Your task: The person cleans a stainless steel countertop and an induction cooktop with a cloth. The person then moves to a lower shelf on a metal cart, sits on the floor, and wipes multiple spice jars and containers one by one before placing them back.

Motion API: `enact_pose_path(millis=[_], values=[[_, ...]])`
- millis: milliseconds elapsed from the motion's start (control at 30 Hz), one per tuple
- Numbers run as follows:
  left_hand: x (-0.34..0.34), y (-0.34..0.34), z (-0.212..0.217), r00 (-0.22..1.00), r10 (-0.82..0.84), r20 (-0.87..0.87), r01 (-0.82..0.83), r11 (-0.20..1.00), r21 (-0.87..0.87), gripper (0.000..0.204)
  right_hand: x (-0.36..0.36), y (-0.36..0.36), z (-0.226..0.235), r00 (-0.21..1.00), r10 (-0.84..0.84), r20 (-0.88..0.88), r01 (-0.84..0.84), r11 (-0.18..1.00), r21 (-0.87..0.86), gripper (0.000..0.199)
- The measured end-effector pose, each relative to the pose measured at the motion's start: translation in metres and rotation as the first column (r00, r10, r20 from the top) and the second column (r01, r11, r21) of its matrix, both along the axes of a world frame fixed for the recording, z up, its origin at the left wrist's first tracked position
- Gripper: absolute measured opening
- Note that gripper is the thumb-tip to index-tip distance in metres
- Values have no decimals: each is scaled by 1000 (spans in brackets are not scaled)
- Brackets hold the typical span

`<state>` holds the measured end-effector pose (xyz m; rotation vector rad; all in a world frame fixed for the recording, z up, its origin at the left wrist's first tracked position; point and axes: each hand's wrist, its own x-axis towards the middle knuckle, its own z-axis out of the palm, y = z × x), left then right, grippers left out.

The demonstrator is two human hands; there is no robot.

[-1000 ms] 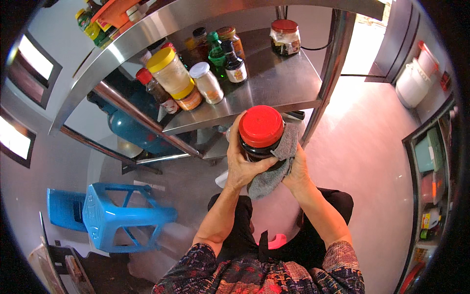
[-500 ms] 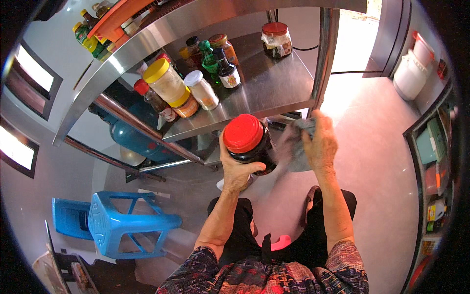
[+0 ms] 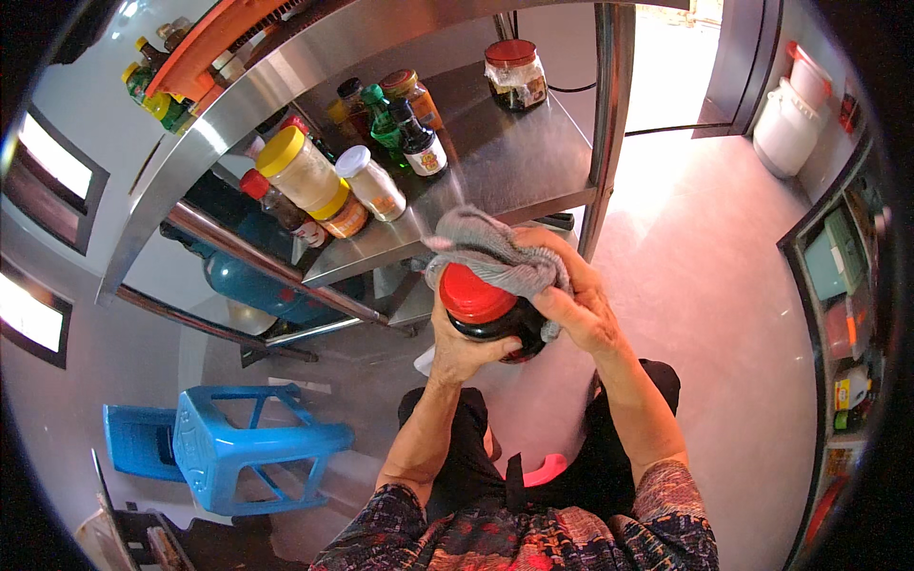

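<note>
A dark jar with a red screw lid (image 3: 476, 293) is tilted in front of me, its body gripped by my left hand (image 3: 464, 350) from the left side. My right hand (image 3: 583, 295) is closed on a grey cloth (image 3: 495, 249), which lies over the far edge of the lid and down the jar's right side. What fills the jar is too dark to make out. Beyond my hands is a steel shelf (image 3: 514, 181) carrying bottles and jars, among them a white-lidded jar (image 3: 371, 183) and a yellow-lidded container (image 3: 300, 169).
Another red-lidded jar (image 3: 515, 76) stands at the shelf's far end. Blue plastic stools (image 3: 238, 447) are at my left. A shelf unit (image 3: 828, 266) holding goods lines the right side. A white barrel (image 3: 788, 128) stands by the bright doorway. A blue gas cylinder (image 3: 252, 276) is below the steel shelf.
My right hand has brought the cloth from beside the jar leftward onto its lid and side. The jar stays in my left hand. The view has shifted slightly.
</note>
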<state>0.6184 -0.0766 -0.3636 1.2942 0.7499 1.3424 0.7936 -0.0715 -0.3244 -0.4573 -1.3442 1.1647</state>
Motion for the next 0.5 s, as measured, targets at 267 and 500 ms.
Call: enact_pose_path(millis=[267, 500], values=[[4, -6, 1, 988, 112, -103, -99, 986, 131, 109, -7, 25, -25, 952, 152, -264, -261, 856, -446, 45], [-9, 6, -2, 936, 339, -99, -317, 929, 190, 109, -40, -1, -40, 735, 20, -678, -478, 724, -497, 41]])
